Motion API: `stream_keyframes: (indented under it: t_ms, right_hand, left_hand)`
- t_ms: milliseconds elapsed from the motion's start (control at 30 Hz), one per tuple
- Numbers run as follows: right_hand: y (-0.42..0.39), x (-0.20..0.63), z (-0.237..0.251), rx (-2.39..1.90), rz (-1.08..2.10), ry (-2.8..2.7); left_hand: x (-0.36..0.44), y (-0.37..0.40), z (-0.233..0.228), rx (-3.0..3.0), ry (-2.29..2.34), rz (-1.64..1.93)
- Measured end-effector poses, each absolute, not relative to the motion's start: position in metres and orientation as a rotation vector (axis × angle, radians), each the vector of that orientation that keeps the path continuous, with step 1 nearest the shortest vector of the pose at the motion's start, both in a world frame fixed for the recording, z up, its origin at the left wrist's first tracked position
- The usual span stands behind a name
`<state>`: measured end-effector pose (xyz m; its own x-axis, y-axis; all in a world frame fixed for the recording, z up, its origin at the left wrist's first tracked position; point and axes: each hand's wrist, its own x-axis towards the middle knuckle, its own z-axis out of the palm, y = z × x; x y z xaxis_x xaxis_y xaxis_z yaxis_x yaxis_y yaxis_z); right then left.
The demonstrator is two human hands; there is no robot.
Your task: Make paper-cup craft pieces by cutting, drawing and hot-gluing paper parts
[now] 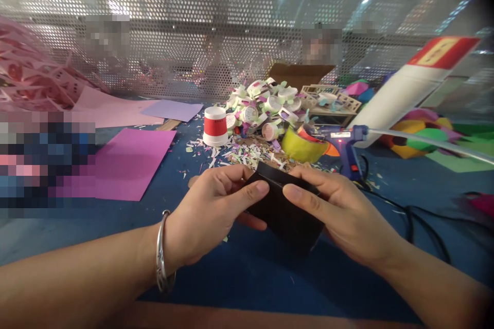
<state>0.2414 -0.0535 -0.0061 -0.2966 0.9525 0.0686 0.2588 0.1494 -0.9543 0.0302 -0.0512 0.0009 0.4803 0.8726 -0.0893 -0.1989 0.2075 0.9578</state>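
Observation:
Between my two hands is a piece of black paper [287, 213], folded along its upper edge and tilted down to the right. My left hand [216, 205] pinches its left side, thumb on the near face and fingers behind. On the other side my right hand [339, 211] grips it in the same way, its thumb close to the left thumb. Beyond my hands stand an upturned white paper cup with a red band [215, 127] and a blue glue gun [345, 150] with a clear glue stick in its back.
Paper scraps [247, 157] and a heap of cut paper pieces [270, 103] lie past my hands. Magenta paper [131, 164] is at left, a yellow-green paper ring [303, 146] ahead. Black cable [409, 216] runs at right below a long white roll [401, 92]. Perforated metal [173, 56] stands behind.

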Motion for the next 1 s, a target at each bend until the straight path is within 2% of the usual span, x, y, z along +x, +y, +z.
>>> stream_keyframes:
  t_ms: [367, 833, 1000]
  right_hand:
    - [-0.053, 0.243, -0.008, -1.173, 1.179, -1.698]
    - [-0.053, 0.241, -0.005, -1.155, 0.91, -1.842]
    - [-0.054, 0.237, 0.001, -1.172, 1.062, -1.812]
  left_hand:
    - [0.032, -0.048, 0.002, 1.124, 0.752, 0.848]
    - [0.034, -0.051, 0.002, 1.068, 0.691, 0.776]
    - [0.036, -0.055, 0.002, 1.087, 0.638, 0.702]
